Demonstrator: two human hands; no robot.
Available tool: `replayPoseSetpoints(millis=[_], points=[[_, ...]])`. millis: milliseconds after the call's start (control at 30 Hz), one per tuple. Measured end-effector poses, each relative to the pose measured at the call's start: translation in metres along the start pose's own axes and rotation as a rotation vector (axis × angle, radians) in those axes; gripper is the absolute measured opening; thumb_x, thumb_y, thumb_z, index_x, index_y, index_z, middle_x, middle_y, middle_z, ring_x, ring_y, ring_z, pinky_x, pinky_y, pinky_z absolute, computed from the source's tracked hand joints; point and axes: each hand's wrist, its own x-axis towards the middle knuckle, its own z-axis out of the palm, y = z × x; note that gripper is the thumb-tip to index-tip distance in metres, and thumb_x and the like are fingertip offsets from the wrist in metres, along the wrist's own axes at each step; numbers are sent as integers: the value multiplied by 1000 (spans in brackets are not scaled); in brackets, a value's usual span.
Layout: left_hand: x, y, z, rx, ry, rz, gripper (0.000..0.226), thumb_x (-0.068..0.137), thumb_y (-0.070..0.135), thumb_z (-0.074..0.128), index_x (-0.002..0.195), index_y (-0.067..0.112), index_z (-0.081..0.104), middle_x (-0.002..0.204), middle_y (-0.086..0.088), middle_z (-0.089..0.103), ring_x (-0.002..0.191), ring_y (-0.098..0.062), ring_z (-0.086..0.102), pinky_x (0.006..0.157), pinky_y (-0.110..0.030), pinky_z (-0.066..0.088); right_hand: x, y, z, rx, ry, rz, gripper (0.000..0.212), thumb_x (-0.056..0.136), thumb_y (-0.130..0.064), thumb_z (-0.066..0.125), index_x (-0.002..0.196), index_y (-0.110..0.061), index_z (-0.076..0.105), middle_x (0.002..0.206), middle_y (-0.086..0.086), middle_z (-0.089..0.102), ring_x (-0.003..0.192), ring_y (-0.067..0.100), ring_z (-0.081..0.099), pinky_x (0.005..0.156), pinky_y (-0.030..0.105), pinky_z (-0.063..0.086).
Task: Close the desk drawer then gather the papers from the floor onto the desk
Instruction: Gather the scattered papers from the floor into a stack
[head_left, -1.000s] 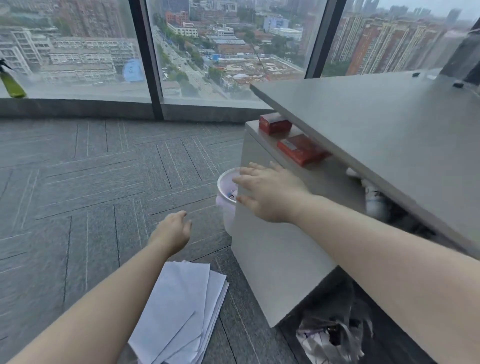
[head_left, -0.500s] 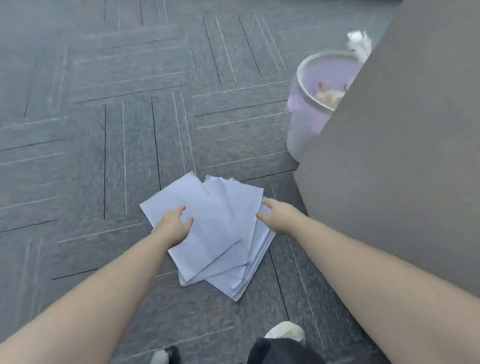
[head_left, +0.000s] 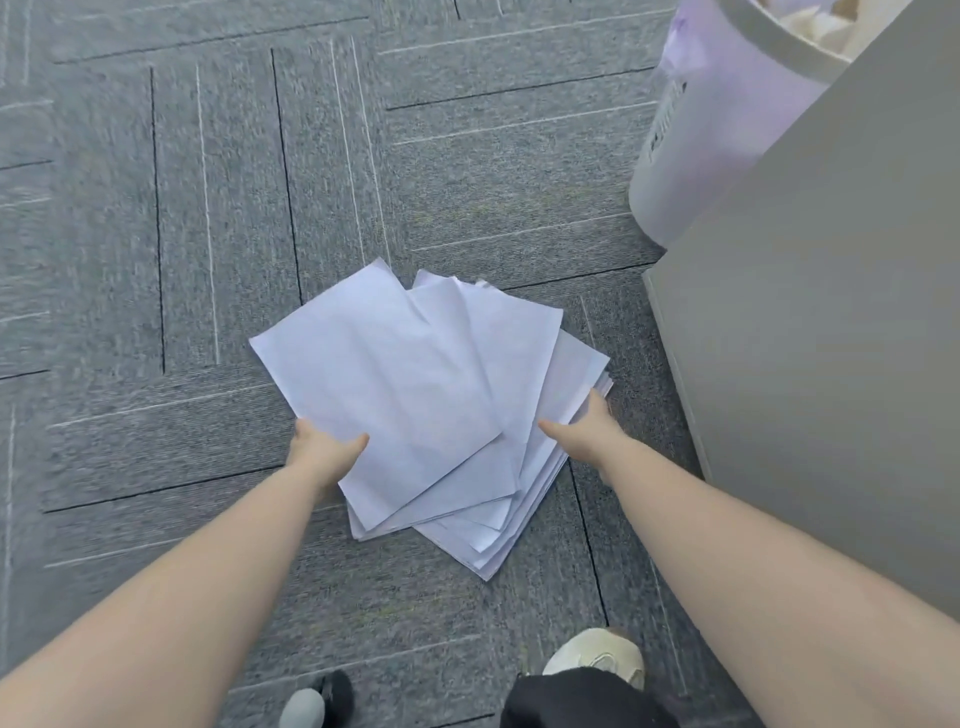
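Note:
A fanned stack of white papers (head_left: 415, 384) lies on the grey carpet in front of me. My left hand (head_left: 322, 449) is at the stack's near left edge, with the thumb on the top sheet and the fingers tucked under it. My right hand (head_left: 587, 431) holds the right edge the same way, thumb on top and fingers at the side of the pile. The grey desk cabinet (head_left: 831, 338) fills the right of the view as a flat panel. No drawer front and no desk top are in view.
A lilac waste bin (head_left: 717, 130) with crumpled paper inside stands against the cabinet at the upper right. My shoes (head_left: 597, 657) are at the bottom edge, close to the pile. Grey carpet tiles (head_left: 156, 260) spread to the left and beyond.
My right hand left the cabinet top. My view dropped from the window and desk to the floor. Both hands came down onto the papers and closed on their edges.

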Motion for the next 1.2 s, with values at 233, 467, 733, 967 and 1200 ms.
replayPoseSetpoints(millis=[233,467,733,967,1200], points=[[13,13,8,21,163,-71,107,63,48,80,139,-5,27,144,-22,35,134,-35,39,107,-45,39,22,-7,17,274,296,143,87,73,-32,76,138,2,30,145,22,39,129,38,45,105,48,42],[9,27,29,-78,212,-93,88,64,30,84,127,-4,33,136,-23,49,126,-39,50,99,-45,43,30,-7,22,297,285,199,87,72,-34,77,138,1,32,143,19,43,127,37,48,101,47,45],[11,26,24,237,71,222,48,80,18,62,126,9,51,128,-18,60,119,-38,54,94,-39,44,35,-10,11,451,290,183,86,78,-42,70,139,2,28,141,20,47,124,39,51,102,47,42],[10,22,21,307,6,295,53,80,24,66,126,9,44,129,-15,58,119,-36,53,91,-39,44,28,-3,10,303,127,82,100,69,-42,79,142,-2,23,147,16,38,129,34,45,107,46,39],[-2,33,38,361,122,310,85,67,38,78,136,14,35,143,-12,33,134,-33,34,107,-46,37,17,4,42,192,83,128,87,62,-38,83,135,-11,43,145,12,43,132,34,41,107,49,39]])
